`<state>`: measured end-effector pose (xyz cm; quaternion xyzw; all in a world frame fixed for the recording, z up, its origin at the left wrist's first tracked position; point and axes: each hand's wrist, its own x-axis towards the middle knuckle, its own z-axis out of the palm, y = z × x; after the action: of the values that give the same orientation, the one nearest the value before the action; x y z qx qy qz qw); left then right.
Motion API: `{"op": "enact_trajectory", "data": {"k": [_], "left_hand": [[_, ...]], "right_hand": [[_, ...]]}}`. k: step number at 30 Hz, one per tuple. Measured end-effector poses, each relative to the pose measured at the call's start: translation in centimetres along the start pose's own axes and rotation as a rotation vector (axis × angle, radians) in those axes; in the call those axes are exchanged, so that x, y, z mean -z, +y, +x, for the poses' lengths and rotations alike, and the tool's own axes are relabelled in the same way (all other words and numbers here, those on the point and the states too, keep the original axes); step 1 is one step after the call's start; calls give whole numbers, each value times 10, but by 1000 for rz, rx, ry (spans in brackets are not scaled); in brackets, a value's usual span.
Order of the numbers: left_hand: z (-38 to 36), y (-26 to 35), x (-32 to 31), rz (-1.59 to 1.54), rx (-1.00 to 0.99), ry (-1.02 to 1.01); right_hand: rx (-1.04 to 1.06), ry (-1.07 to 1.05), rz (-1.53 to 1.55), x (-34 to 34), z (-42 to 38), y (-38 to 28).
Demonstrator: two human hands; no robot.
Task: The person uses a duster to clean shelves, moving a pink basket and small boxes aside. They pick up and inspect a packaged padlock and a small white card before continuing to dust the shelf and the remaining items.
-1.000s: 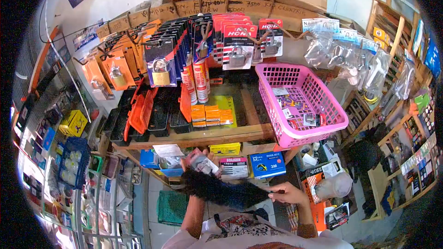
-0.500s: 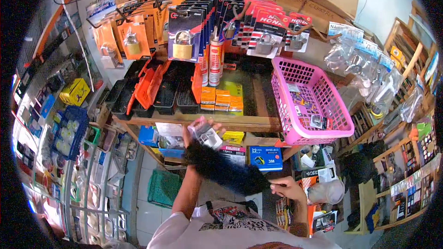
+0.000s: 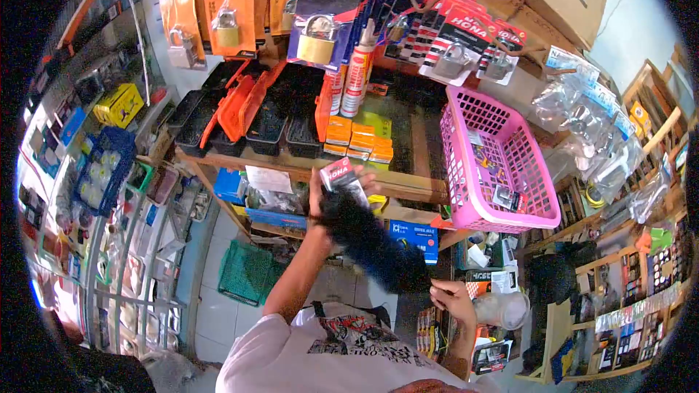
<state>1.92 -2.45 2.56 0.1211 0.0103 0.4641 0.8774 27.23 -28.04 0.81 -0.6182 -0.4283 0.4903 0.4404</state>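
My left hand [image 3: 316, 200], raised in front of the shelf edge, is closed around a carded padlock [image 3: 339, 173] with a red-and-black label. Fluffy and dark, a feather duster [image 3: 378, 247] slants across the middle of the view. Its upper end lies against the lower part of the padlock pack and hides some of it. At the duster's lower right end, my right hand [image 3: 453, 300] grips it with bent fingers; the handle itself is mostly hidden.
Carded padlocks [image 3: 317, 40] hang above the wooden shelf [image 3: 408, 183]. Black bins [image 3: 269, 131], small orange boxes [image 3: 349, 138] and sealant tubes [image 3: 357, 80] stand on it. Right of them is a pink basket [image 3: 502, 219] with a few packs inside. A green basket [image 3: 247, 276] sits below.
The padlock pack has turned so its red label shows. The duster has shifted its slant and my right hand sits slightly differently. The whole view has tilted and moved.
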Motion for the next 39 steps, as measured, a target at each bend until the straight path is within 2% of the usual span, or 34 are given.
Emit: {"op": "enact_trajectory", "data": {"k": [1, 2, 3, 5, 6, 8, 9, 11, 12, 13, 14, 16, 17, 18, 20, 22, 23, 25, 26, 27, 29, 31, 34, 36, 37, 38, 39], "left_hand": [[0, 2, -2, 10, 42, -79], [-2, 0, -9, 45, 1, -42], [3, -1, -5, -265, 75, -64], [0, -4, -22, -77, 18, 67], [5, -3, -4, -64, 42, -83], [2, -1, -3, -73, 66, -202], [0, -2, -5, -78, 12, -139], [-8, -1, -37, -28, -71, 103], [-7, -2, -31, 30, -133, 6], [-4, 3, -22, -223, -81, -314], [-6, 3, -15, -125, -67, -327], [-7, 3, -15, -51, -78, -172], [-8, 1, -23, -75, -102, -4], [-14, -1, -29, 121, -119, -88], [3, -10, 1, 803, -338, 37], [5, -9, 10, 498, -296, 38], [-3, -4, 1, -145, -135, -22], [-4, -4, -5, -160, -134, 1], [5, -1, 9, 66, -133, -67], [3, -5, 22, 39, -138, -133], [-8, -3, 3, -15, -141, -266], [-9, 1, -21, -50, -125, 46], [0, -6, 29, 121, -173, -91], [4, 0, 36, 145, -147, -97], [-4, 6, 18, -107, -150, -272], [-9, 6, -16, -49, -221, -23], [-4, 6, 5, -488, -49, -104]], "right_hand": [[0, 0, -9, 0, 1, -2], [35, 54, -1, -1, 5, 5], [10, 24, 0, -1, 5, 5], [-39, -31, 0, -1, 3, 1], [-19, -55, 10, 0, 3, 3], [-28, 55, -11, -8, 4, -5], [-35, 108, -22, -11, 4, -7], [2, 28, -49, -12, 3, -6], [22, -12, -63, -12, 4, -6], [29, 11, -75, -16, 4, -9], [37, 36, -87, -23, 4, -14], [52, 119, -33, -32, 9, -6], [39, 64, -27, -36, 8, -7], [29, 8, -22, -39, 9, -11], [60, -38, -36, -44, 10, -11], [29, 66, -6, -52, 14, -16], [9, 118, 11, -55, 14, -17], [-1, -7, -9, -51, 13, -12], [-7, -69, -19, -50, 13, -9], [2, -9, -12, -52, 13, -8], [21, 107, 2, -59, 16, -8], [-14, 30, 18, -54, 16, -3], [-63, -95, 1, -49, 16, -3], [-39, 10, 31, -55, 19, -4], [-33, 65, 46, -58, 18, -3], [-32, 37, 21, -58, 17, -3], [-28, 7, -6, -55, 18, -5]]}}
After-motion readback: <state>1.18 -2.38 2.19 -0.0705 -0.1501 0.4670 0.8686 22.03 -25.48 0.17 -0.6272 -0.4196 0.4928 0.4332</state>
